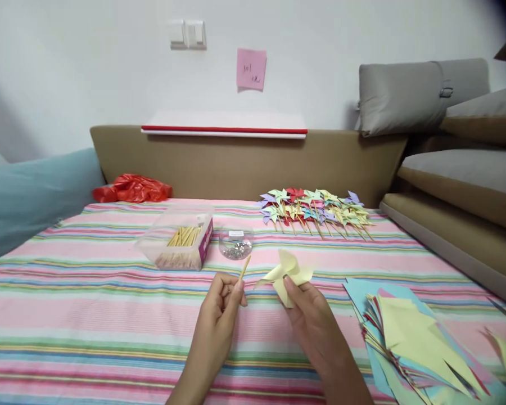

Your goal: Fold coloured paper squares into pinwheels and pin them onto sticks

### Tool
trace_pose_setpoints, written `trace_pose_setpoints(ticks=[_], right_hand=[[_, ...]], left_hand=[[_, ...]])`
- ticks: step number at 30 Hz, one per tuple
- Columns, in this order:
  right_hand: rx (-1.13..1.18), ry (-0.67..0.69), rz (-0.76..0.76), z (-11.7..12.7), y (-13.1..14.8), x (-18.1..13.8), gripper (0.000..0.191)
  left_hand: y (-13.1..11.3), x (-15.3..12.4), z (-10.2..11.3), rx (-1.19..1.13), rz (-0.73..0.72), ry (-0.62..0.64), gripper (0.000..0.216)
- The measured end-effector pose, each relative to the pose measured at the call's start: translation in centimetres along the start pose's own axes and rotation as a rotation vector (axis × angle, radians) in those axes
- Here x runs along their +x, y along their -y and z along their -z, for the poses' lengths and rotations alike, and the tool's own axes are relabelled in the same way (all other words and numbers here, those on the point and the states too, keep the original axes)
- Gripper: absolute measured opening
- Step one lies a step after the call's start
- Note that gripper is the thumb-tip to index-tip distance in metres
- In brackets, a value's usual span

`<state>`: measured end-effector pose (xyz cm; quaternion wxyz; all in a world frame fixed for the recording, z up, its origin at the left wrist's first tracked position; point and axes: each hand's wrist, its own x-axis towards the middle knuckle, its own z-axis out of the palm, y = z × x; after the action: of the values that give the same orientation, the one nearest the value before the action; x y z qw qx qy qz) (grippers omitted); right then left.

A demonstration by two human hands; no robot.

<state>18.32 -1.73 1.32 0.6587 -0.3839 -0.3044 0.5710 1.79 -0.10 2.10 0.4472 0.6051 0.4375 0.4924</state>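
Observation:
Between finger and thumb, my left hand (222, 306) pinches a thin wooden stick (245, 266) that points up and to the right. My right hand (310, 306) grips a pale yellow paper pinwheel (290, 269), its thumb pressed near the middle of the folded blades. Stick and pinwheel are apart. Just beyond my hands stands a round clear container (235, 243) with small shiny metal pieces inside. Left of it is a clear plastic box (152, 239) holding many wooden sticks (184, 236).
Finished-looking colourful pinwheels on sticks (316, 211) lie at the back right. Cut coloured paper sheets (421, 343) are piled at the right front. A red plastic bag (132, 188) sits at the back left. Grey and brown cushions (459, 197) stack up on the right.

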Motion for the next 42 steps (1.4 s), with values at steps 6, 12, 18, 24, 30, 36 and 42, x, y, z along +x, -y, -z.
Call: trace_pose_setpoints(ticks=[6,12,18,24,30,36,42], right_hand=[[0.017,0.180,0.125,-0.1,0.4,-0.7,0.019],[-0.341,0.214,0.348,-1.2,1.6,-2.1,0.003],[-0.604,0.231,0.547,-2.8,2.7,-3.2,0.007],[-0.587,0.241,0.628,-3.4,2.6,-3.6,0.012],[-0.594,0.233,0.646,-3.5,2.8,-3.7,0.011],[-0.584,0.251,0.628,-3.5,2.9,-3.7,0.012],[-0.578,0.259,0.630,-3.5,3.0,-3.8,0.010]], left_hand=[[0.0,-0.5,-0.8,-0.202,0.067,0.073,0.022],[0.3,-0.4,-1.4,-0.388,0.151,0.021,0.016],[0.4,-1.0,-1.6,-0.552,0.228,-0.002,0.020],[0.2,-1.0,-1.4,-0.618,0.266,-0.002,0.030],[0.6,-1.2,-1.3,-0.650,0.251,0.006,0.025],[0.3,-1.1,-1.4,-0.692,0.275,-0.012,0.021],[0.1,-1.1,-1.2,-0.743,0.237,0.039,0.017]])
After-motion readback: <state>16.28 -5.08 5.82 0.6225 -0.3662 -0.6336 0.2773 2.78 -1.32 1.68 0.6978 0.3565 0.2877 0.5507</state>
